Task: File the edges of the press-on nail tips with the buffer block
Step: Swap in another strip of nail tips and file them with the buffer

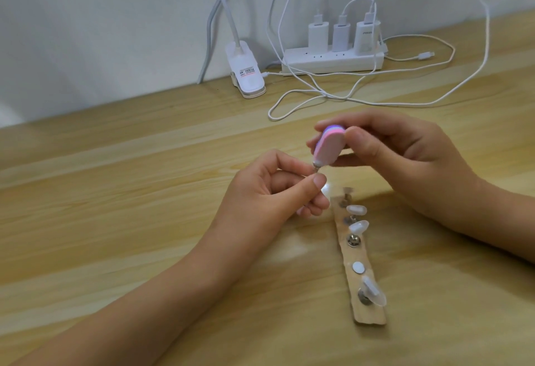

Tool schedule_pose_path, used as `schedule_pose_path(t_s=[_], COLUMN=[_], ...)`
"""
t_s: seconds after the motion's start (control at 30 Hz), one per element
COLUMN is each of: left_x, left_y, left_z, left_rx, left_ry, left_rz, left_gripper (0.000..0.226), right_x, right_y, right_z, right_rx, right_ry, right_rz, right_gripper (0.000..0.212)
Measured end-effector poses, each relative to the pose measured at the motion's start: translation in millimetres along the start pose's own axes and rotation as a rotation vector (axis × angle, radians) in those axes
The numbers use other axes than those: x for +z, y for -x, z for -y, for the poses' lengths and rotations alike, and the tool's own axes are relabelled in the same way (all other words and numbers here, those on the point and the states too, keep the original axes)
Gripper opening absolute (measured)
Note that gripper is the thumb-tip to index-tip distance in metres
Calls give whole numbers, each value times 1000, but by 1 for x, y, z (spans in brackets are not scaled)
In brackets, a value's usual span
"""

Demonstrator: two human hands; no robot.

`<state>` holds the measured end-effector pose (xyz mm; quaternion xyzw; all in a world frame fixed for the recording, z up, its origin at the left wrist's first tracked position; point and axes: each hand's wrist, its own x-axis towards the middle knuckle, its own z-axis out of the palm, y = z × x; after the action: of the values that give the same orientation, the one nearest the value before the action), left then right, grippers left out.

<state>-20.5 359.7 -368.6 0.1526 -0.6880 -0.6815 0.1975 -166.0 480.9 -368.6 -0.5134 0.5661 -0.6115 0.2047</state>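
1. Head view, hands: the buffer is pinched between the thumb and fingers of the right hand and held above the table. Its lower end is pressed against a small tip.
2. Head view, tip: the tip's metal stud is pinched by the thumb and forefinger of the left hand, just left of the strip. The tip is largely hidden under the buffer.
3. Head view, strip: three more tips are seen on it, two near the far end and one near the close end. A bare stud and a white pad lie between them.
4. Progress: one tip is judged to be under filing now. Whether the three on the strip are already filed cannot be told, as their edges are too small to read, so the task is taken as partway at most.
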Motion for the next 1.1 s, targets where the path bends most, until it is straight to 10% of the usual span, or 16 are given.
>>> schedule_pose_path(t_s=[1.1], left_x=[-2], left_y=[0], left_z=[2], left_rx=[31], left_ry=[-94], left_rz=[61], left_gripper=[21], right_x=[0], right_y=[2], right_z=[1], right_rx=[29], right_ry=[90], right_rz=[88], right_gripper=[27])
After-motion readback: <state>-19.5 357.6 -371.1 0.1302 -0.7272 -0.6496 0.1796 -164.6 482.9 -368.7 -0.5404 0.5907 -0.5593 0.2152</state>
